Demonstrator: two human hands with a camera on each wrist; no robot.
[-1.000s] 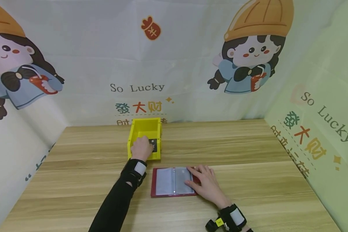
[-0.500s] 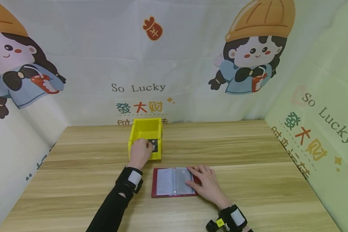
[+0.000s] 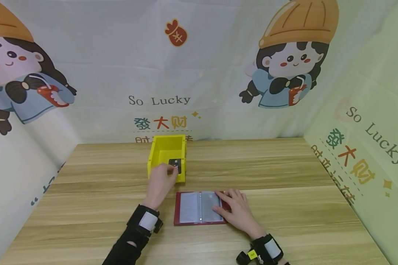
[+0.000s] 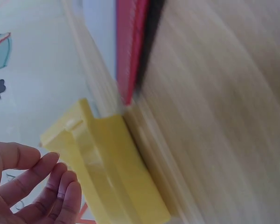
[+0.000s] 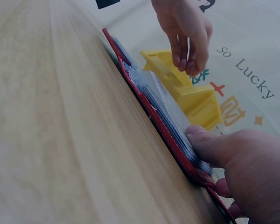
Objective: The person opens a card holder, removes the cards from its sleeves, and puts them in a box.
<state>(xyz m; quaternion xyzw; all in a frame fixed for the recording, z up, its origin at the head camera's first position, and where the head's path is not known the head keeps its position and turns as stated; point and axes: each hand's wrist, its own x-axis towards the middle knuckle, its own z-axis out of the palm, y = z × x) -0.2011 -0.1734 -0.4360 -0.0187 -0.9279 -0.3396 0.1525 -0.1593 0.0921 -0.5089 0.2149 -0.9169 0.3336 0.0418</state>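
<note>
Hovering at yellow bin [image 3: 169, 142], left hand [image 3: 160, 182] curls (grasp unclear); spread right hand [image 3: 237, 211] touches album [image 3: 188, 208] at edge.

Your head camera looks forward and down, from above your side of the bin [image 3: 167, 143]. It is farthest from the bin, so it takes in all of it, and nearer to you the album [image 3: 189, 208]. Your left wrist camera is low, close to the bin and turned sideways: the table [image 3: 268, 165] appears right of the bin, the backdrop [image 3: 215, 55] left. Your right wrist camera is also low and tilted; it faces along the album, very near, toward the bin behind. All three views share bin and album. Head and right wrist views share also your left hand [image 3: 160, 184], your right hand [image 3: 237, 213] and lettering [image 3: 159, 100] behind the bin.
</note>
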